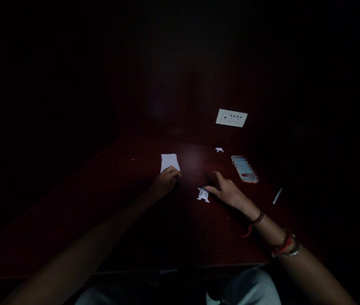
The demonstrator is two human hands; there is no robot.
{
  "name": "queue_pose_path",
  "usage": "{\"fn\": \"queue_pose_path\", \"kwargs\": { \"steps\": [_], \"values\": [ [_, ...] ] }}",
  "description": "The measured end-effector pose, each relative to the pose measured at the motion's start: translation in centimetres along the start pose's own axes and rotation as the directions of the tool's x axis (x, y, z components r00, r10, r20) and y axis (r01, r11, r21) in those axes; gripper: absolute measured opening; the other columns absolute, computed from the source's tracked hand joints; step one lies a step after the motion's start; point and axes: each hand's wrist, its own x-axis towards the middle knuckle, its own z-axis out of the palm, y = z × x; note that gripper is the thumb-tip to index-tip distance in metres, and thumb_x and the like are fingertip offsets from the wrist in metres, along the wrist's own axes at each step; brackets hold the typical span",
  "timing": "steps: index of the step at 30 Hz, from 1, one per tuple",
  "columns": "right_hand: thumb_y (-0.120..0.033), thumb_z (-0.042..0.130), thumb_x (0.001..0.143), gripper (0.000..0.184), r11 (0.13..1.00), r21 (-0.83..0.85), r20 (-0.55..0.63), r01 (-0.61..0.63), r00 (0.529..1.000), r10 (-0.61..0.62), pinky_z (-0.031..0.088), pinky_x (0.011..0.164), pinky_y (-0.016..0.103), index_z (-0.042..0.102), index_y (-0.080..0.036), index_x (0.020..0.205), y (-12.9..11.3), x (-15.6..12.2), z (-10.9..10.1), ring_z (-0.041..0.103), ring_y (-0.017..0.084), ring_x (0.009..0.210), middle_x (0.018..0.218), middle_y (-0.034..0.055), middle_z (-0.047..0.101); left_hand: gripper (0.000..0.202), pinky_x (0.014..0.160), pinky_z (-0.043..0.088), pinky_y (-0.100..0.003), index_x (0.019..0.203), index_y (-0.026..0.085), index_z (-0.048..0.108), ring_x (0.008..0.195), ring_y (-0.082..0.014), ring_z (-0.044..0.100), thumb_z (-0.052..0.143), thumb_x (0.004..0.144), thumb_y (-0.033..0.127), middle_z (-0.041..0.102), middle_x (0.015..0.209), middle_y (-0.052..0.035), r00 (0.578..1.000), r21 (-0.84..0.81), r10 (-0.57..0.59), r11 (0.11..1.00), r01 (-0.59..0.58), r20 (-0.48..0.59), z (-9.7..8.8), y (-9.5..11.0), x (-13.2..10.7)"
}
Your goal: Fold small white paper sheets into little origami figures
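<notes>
The scene is very dark. My left hand [164, 183] rests on the dark red desk [129, 212] with its fingers curled onto the near edge of a white sheet of paper [169, 161]. My right hand [227, 192] lies open with its fingers stretched out, its fingertips touching a small folded white paper figure [203, 194] just to its left. The right wrist carries thread bands and a bracelet.
A phone [244, 169] lies to the right of my right hand. A small white paper scrap [219, 149] sits further back, a thin paper strip [277, 196] at the far right. A white wall socket [231, 117] is mounted on the back panel. Surroundings are black.
</notes>
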Motion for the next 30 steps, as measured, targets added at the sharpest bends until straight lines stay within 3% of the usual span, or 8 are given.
{"fn": "queue_pose_path", "kwargs": {
  "steps": [3,6,9,13,17,19,24,30],
  "values": [
    [-0.056,0.043,0.075,0.066,0.979,-0.17,0.006,-0.111,0.994,0.113,0.043,0.068,0.04,0.033,-0.012,0.122,-2.3,0.1,1.6,0.058,0.03,0.082,0.087,0.0176,0.061,0.032,0.083,0.04,-0.029,0.087,0.019,0.053,0.088,-0.0148,0.049,0.034,0.069,0.001,0.05,0.092,-0.0014,1.0,0.01,-0.01,1.0,0.011,-0.014,0.1,0.1,-0.1],
    [-0.04,0.053,0.074,0.058,0.973,-0.203,-0.008,-0.108,0.994,0.109,0.04,0.071,0.045,0.035,-0.012,0.121,-3.8,0.7,2.3,0.056,0.033,0.089,0.097,0.0215,0.057,0.031,0.082,0.041,-0.028,0.087,0.019,0.053,0.088,-0.0141,0.049,0.033,0.069,0.002,0.051,0.092,-0.0014,1.0,0.015,-0.006,1.0,0.006,-0.008,-0.1,0.3,-0.3],
    [-0.021,0.057,0.07,0.061,0.99,-0.144,0.048,0.01,0.999,-0.003,0.042,0.072,0.037,0.031,-0.014,0.124,-3.5,1.3,1.4,0.056,0.026,0.09,0.105,0.0177,0.055,0.03,0.083,0.041,-0.027,0.086,0.018,0.053,0.088,-0.0139,0.05,0.034,0.069,0.002,0.052,0.091,-0.0016,1.0,0.02,0.0,1.0,0.0,-0.001,-0.2,0.3,-0.4],
    [-0.006,0.055,0.066,0.068,0.973,-0.037,0.15,0.226,0.964,-0.219,0.04,0.078,0.024,0.029,-0.023,0.127,-1.5,1.8,-1.0,0.056,0.014,0.09,0.102,0.0037,0.058,0.031,0.082,0.041,-0.028,0.086,0.018,0.054,0.088,-0.0143,0.05,0.034,0.069,0.003,0.052,0.092,-0.0014,1.0,0.021,0.001,1.0,-0.001,0.0,-0.1,0.3,-0.4],
    [-0.017,0.068,0.059,0.083,0.93,0.096,0.179,0.354,0.913,-0.366,0.039,0.084,0.031,0.026,-0.021,0.131,0.8,2.0,-1.5,0.052,0.019,0.098,0.112,0.0085,0.052,0.031,0.083,0.041,-0.029,0.085,0.019,0.054,0.088,-0.0145,0.05,0.034,0.068,0.003,0.052,0.092,-0.0008,1.0,0.021,0.002,1.0,-0.002,0.013,-0.1,0.3,-0.4],
    [-0.024,0.07,0.057,0.086,0.93,0.097,0.145,0.355,0.919,-0.367,0.037,0.087,0.035,0.025,-0.02,0.131,1.7,2.0,-0.9,0.047,0.022,0.104,0.119,0.0112,0.047,0.032,0.083,0.041,-0.029,0.087,0.019,0.054,0.088,-0.0143,0.05,0.034,0.068,0.002,0.052,0.093,-0.0009,1.0,0.026,0.002,1.0,-0.003,0.017,-0.1,0.4,-0.5],
    [-0.023,0.064,0.066,0.071,0.929,0.08,0.106,0.362,0.923,-0.369,0.041,0.08,0.033,0.03,-0.019,0.129,2.4,2.1,0.2,0.055,0.018,0.088,0.098,0.0062,0.058,0.032,0.083,0.041,-0.031,0.088,0.019,0.054,0.09,-0.0152,0.049,0.034,0.068,0.002,0.051,0.094,-0.0015,1.0,0.056,0.005,0.998,-0.006,0.021,-0.2,0.7,-0.5],
    [-0.024,0.063,0.067,0.068,0.905,0.078,0.096,0.417,0.901,-0.423,0.038,0.084,0.032,0.032,-0.019,0.128,2.7,2.9,-1.6,0.053,0.017,0.093,0.099,0.0048,0.058,0.035,0.084,0.039,-0.031,0.092,0.019,0.053,0.093,-0.0165,0.047,0.036,0.068,0.001,0.049,0.098,-0.0028,0.999,0.12,0.031,0.992,-0.034,0.029,-0.4,1.5,-0.6]
  ]
}}
